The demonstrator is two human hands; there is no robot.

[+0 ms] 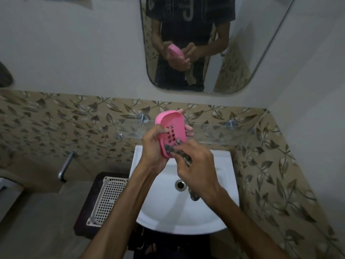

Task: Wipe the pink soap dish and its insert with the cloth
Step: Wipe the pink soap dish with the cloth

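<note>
Above the sink [220, 217], the left hand [153, 146] grips the dish [170, 131], the right hand [196, 163] seemingly pinching the cloth [182, 154] against its slotted insert [172, 134]; best he works each slot.

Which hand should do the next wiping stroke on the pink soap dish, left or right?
Right. The right hand already grips the cloth against the lower end of the pink soap dish, while the left hand is occupied holding the dish up over the sink.

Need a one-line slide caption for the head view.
Over a white sink, left hand holds pink soap dish while right hand presses cloth against it.
</note>
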